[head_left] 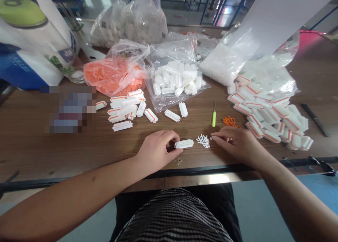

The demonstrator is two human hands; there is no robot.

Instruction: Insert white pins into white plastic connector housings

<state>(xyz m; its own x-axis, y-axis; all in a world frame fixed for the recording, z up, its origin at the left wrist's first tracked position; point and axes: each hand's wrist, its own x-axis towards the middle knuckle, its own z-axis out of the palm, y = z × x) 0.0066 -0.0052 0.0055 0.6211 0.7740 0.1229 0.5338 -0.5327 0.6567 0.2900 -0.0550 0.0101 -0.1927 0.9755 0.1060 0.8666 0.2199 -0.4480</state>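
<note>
Left hand (154,152) clamps a white connector housing (183,144), seemingly steadying it over the table. Right hand (237,143) is apart, its grip unclear, beside small white pins (203,141), kept within easy reach between the hands. A green-handled screwdriver (213,114), orange clips (229,121) and stacked housings (269,119) lie ahead, none in the way.

the left hand (157,151) grips a white plastic connector housing (184,144) on the wooden tabletop (31,154); the right hand (236,142) sits just beside a small heap of white pieces (203,141).

Nothing is legible; the mark (66,54) on the white package (50,34) is blurred.
</note>
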